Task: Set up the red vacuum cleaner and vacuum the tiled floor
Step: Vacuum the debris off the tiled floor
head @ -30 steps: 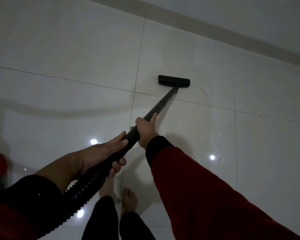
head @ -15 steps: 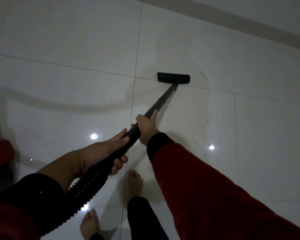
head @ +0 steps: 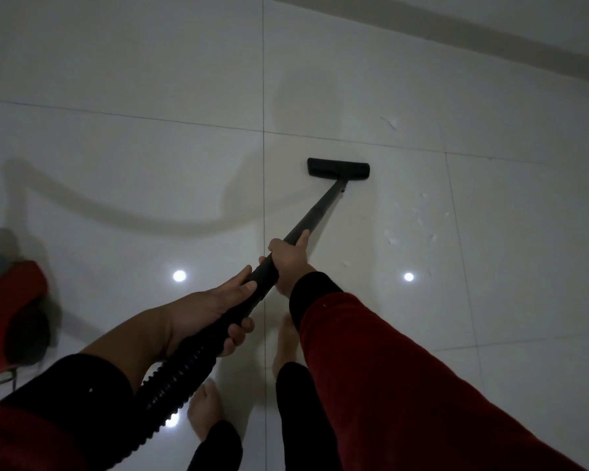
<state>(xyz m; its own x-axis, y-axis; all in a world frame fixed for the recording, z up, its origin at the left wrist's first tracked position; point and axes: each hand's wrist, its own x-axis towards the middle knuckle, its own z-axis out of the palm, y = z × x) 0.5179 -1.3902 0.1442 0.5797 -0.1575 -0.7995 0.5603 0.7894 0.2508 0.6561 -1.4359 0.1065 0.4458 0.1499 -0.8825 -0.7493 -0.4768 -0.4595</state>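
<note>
Both hands stay wrapped round the wand, left hand (head: 215, 311) low, right hand (head: 288, 258) higher, and you've drawn the floor head (head: 338, 168) back across the grout line, scraps (head: 419, 219) remaining to its right.

No legible text, label, brand, number or sign anywhere in this dim view.

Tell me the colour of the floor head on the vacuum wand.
Black, matching the wand; the floor head shows clearly against the pale tiles in the head view.
</note>
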